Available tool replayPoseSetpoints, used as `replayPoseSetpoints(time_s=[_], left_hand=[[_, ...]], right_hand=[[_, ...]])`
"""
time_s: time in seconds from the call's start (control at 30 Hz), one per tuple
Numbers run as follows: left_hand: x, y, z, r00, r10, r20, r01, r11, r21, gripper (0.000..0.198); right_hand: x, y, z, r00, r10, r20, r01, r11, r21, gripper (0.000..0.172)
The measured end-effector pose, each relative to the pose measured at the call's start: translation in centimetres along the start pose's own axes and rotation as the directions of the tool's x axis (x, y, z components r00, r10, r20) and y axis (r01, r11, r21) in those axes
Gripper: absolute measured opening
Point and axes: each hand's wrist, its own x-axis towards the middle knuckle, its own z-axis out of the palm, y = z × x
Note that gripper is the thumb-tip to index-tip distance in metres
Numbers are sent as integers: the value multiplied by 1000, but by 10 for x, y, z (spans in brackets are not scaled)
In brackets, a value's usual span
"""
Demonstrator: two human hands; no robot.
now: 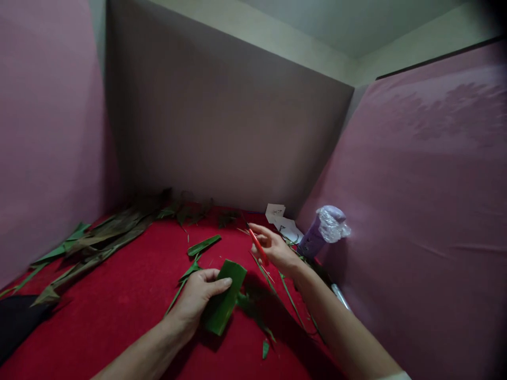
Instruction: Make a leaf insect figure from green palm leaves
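Green scraps (pixel 204 246) litter red surface (pixel 119 301) around the leaf (pixel 225 301).

1. An indoor room is shown by the pale ceiling (pixel 301 21) and the pale upper wall, seen above lower panels.
2. A booth-like work nook is formed within it: a grey back panel (pixel 225 116) is flanked by a pink left panel (pixel 47 116) and a pink right panel (pixel 428 211), the latter visibly creased.
3. The base is covered in red fabric (pixel 114 301), on which long dried leaves (pixel 119 232), green scraps and white papers (pixel 289 230) are scattered.
4. Craft use is suggested by a cut leaf piece (pixel 224 303) and a red-handled tool (pixel 258 245), both hand-held.
5. Whether home or workshop cannot be told.
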Motion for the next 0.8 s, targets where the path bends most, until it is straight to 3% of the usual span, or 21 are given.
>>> replayPoseSetpoints(time_s=[0.13,0.27,0.6,0.8], left_hand=[[1,10,-5,1000,17,-24,-17,1000,-2,18],[4,22,-12,1000,-7,-6,7,1000,-4,17],[6,36,-22,998,-45,44,49,995,-88,11],[6,33,-20,997,-60,42,63,995,-75,11]], right_hand=[[-54,5,11,988,149,28,-149,927,345,52],[-80,15,19,973,156,168,-216,867,449,59],[-91,18,19,947,60,315,-238,792,563,69],[-91,22,24,951,-14,309,-179,790,586,68]])
